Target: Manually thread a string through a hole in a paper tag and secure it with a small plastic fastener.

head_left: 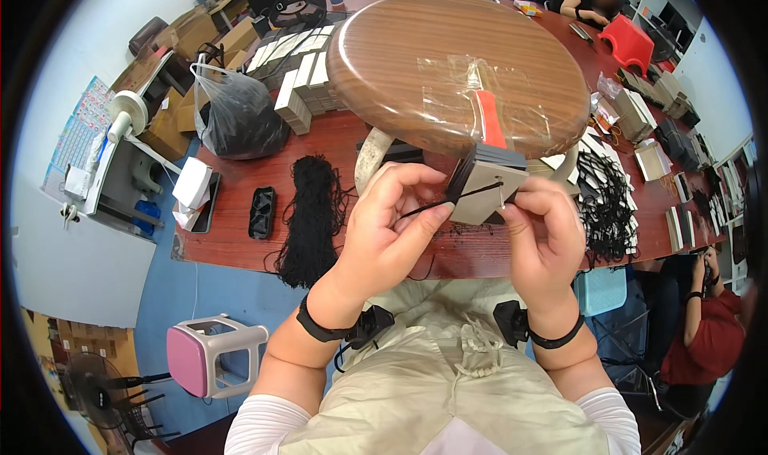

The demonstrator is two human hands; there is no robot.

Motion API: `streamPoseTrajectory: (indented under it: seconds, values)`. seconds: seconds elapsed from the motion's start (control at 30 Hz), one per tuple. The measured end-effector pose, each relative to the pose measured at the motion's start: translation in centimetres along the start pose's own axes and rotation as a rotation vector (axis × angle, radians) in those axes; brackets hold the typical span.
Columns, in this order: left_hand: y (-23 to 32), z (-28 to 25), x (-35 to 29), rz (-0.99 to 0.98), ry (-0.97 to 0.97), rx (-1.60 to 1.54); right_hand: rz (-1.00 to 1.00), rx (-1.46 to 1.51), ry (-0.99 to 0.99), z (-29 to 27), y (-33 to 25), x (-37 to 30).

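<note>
In front of me a small stack of grey and black cards [485,185] is held tilted at the stool's near rim. A black cord [480,191] runs across its face. My left hand [394,229] is closed, pinching the cord between thumb and forefinger at the stack's left side. My right hand [546,235] is closed at the right edge, its fingertips at a thin, pale metal piece where the cord meets the card; the exact grip is partly hidden. Just beyond, a tool with an orange handle [490,119] is taped to the round wood-patterned stool top [400,55].
On the red-brown table [232,239], a thick bundle of black cords [310,215] and a black tray [262,213] lie left. More corded cards [606,199] lie right. A stuffed plastic bag [240,111] stands far left. Two other people sit on the right side.
</note>
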State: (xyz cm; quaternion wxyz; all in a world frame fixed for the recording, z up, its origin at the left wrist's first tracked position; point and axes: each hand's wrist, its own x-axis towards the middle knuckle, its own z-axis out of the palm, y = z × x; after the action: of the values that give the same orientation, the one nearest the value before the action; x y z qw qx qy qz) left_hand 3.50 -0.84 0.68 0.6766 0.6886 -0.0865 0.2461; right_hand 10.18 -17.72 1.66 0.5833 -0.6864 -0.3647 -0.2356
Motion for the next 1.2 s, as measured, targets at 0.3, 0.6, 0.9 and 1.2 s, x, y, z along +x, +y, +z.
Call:
streamPoseTrajectory:
  seconds: [0.3, 0.6, 0.9, 1.2]
  values:
    - [-0.3, 0.5, -0.3, 0.041, -0.076, 0.103, 0.109, 0.27, -0.259, -1.1, -1.2, -0.4]
    - [0.9, -0.2, -1.9, -0.155, -0.073, -0.183, -0.028, 0.18, -0.351, -1.9, -1.2, 0.1]
    - [1.0, -0.5, -2.2, 0.017, -0.179, 0.037, -0.296, -0.062, -0.617, -3.8, -2.7, 2.1]
    - [0.8, 0.0, -2.8, -0.1, -0.164, -0.039, 0.235, 0.415, -0.376, -0.2, -3.5, 2.5]
